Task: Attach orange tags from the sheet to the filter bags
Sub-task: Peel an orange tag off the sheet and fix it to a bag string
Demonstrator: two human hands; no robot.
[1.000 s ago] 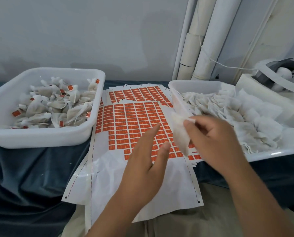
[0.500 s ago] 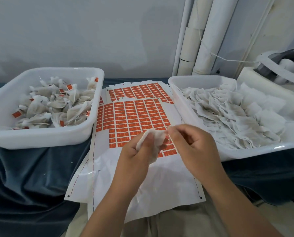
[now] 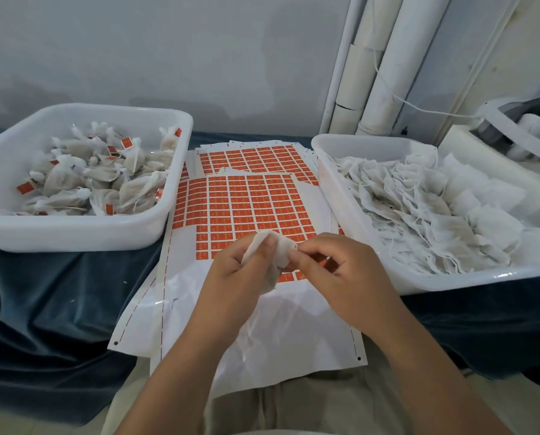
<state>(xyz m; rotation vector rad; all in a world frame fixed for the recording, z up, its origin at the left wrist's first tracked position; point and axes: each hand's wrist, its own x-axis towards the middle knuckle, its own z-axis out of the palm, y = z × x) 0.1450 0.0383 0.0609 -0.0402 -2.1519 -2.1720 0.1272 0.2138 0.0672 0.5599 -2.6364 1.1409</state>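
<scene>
A white filter bag point(image 3: 273, 262) is held over the near part of the tag sheet point(image 3: 246, 205), a white sheet with rows of orange tags. My left hand point(image 3: 240, 277) grips the bag from the left, thumb pressed on its top. My right hand point(image 3: 337, 274) pinches the bag's right edge with its fingertips. A bit of orange shows under my right fingers; I cannot tell whether it is a loose tag. The lower part of the sheet is bare white backing.
A white tub point(image 3: 74, 233) on the left holds several bags with orange tags. A white tub point(image 3: 450, 279) on the right holds a heap of untagged bags. More tag sheets point(image 3: 256, 158) lie behind. Dark blue cloth point(image 3: 58, 309) covers the table. White pipes point(image 3: 385, 64) stand at the back.
My right hand brought a bag from the right tub to the middle, and my left hand rose from the sheet and took hold of it. Both hands now grip it together.
</scene>
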